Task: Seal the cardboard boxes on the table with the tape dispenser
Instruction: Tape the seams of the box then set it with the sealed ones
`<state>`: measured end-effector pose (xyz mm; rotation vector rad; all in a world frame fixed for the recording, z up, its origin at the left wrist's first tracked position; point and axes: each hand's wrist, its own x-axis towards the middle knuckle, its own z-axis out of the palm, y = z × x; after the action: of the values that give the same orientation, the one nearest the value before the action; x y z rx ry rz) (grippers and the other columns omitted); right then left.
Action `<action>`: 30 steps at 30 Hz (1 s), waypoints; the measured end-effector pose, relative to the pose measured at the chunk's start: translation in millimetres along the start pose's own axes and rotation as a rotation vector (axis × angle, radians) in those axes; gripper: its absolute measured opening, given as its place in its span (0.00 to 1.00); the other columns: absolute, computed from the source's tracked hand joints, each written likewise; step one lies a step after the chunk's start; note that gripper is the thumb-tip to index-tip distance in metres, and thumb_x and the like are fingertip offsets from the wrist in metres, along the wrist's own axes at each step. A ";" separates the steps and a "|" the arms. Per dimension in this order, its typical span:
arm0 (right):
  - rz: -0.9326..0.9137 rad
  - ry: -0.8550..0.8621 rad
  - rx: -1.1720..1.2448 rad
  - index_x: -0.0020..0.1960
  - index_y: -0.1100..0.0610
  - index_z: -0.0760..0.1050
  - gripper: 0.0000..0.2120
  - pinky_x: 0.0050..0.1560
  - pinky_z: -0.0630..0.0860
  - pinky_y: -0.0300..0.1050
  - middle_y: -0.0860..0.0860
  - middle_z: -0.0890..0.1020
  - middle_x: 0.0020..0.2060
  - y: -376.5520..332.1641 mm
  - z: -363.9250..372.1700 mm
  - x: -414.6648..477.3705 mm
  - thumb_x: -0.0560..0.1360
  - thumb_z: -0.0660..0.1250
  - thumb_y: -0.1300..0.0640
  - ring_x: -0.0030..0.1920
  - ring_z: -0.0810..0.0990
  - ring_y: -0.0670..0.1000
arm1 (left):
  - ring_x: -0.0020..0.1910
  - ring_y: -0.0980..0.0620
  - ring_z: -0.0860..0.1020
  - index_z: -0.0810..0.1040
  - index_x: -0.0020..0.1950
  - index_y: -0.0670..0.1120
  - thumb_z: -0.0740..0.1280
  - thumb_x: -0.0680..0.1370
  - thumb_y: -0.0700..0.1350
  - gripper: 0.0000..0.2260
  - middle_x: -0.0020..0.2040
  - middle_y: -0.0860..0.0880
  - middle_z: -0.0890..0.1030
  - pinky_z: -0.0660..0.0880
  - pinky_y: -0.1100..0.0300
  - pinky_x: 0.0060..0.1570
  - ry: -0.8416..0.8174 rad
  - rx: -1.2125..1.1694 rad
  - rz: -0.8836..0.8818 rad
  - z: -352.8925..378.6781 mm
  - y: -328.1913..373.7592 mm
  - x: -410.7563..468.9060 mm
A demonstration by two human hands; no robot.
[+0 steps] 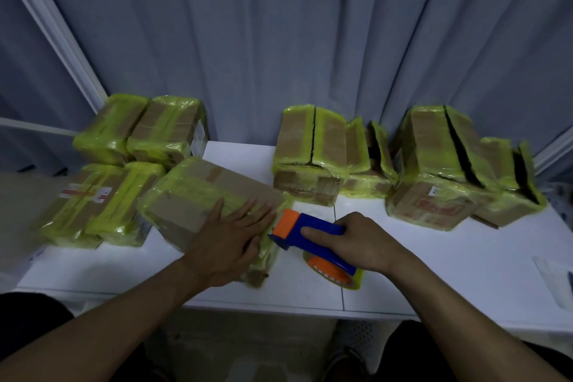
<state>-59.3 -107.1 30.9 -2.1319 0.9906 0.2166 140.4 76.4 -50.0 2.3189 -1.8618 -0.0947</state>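
The cardboard box (198, 195) you are working on sits at the middle of the table (434, 273), toward its near edge, turned at an angle and already banded with yellow-green tape. Your left hand (229, 236) lies flat on its top near the right end, fingers straight and slightly spread, pressing on the taped surface.

Just right of that box, your right hand (356, 242) grips the blue tape dispenser (313, 232), fingers curled round its handle with one finger laid along the top. Its orange front end points at the box's right end. I cannot tell whether it touches the box. The roll of tape (335, 273) hangs at the near side of the dispenser, low over the table.

To the left, four taped boxes (124, 164) are set close together. At the far right stand more boxes (403, 164), several with dark open seams along their tops. A grey-blue curtain (310, 40) hangs behind the table.
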 end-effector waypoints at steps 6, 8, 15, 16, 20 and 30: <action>-0.015 0.010 -0.020 0.37 0.52 0.78 0.29 0.31 0.71 0.36 0.45 0.81 0.26 3.8 -4.1 -4.4 0.68 0.69 0.25 0.25 0.79 0.41 | 0.78 0.54 0.57 0.54 0.81 0.58 0.48 0.82 0.55 0.25 0.78 0.61 0.56 0.55 0.36 0.74 -0.019 0.014 -0.009 3.4 -2.9 -0.7; -0.010 0.011 0.002 0.36 0.53 0.78 0.29 0.30 0.70 0.36 0.45 0.80 0.24 8.3 -10.0 -8.7 0.68 0.69 0.25 0.24 0.78 0.41 | 0.79 0.55 0.56 0.53 0.80 0.60 0.46 0.82 0.56 0.25 0.78 0.63 0.53 0.54 0.36 0.74 -0.025 0.004 -0.020 3.1 -2.2 -0.4; 0.039 -0.056 0.045 0.40 0.55 0.81 0.30 0.33 0.73 0.36 0.47 0.84 0.29 35.8 -17.2 -21.8 0.68 0.70 0.26 0.27 0.81 0.43 | 0.79 0.56 0.54 0.49 0.80 0.62 0.45 0.83 0.57 0.24 0.78 0.64 0.52 0.51 0.36 0.75 -0.050 -0.005 -0.014 2.6 -3.7 0.1; 0.043 -0.068 0.050 0.41 0.55 0.82 0.30 0.33 0.74 0.37 0.48 0.84 0.30 38.6 -16.7 -22.7 0.68 0.69 0.26 0.28 0.81 0.43 | 0.79 0.57 0.53 0.48 0.80 0.63 0.45 0.83 0.57 0.24 0.78 0.65 0.51 0.51 0.36 0.75 -0.053 -0.006 -0.018 2.8 -3.7 0.3; 0.054 -0.095 0.074 0.43 0.55 0.81 0.31 0.35 0.74 0.37 0.47 0.84 0.31 46.2 -13.7 -22.1 0.67 0.68 0.25 0.30 0.82 0.44 | 0.79 0.56 0.53 0.49 0.80 0.63 0.44 0.82 0.57 0.25 0.78 0.65 0.51 0.52 0.34 0.74 -0.054 -0.002 -0.020 2.0 -2.1 0.4; 0.044 -0.117 0.003 0.43 0.55 0.78 0.31 0.36 0.74 0.38 0.49 0.83 0.36 40.4 15.4 16.3 0.70 0.68 0.26 0.35 0.82 0.48 | 0.79 0.59 0.51 0.57 0.78 0.64 0.41 0.81 0.64 0.25 0.77 0.66 0.55 0.42 0.37 0.75 -0.020 -0.148 -0.079 -0.5 2.0 4.6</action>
<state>-74.6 -122.4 -10.0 -2.0708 0.9697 0.3571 139.6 71.6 -48.9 2.2976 -1.7098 -0.2574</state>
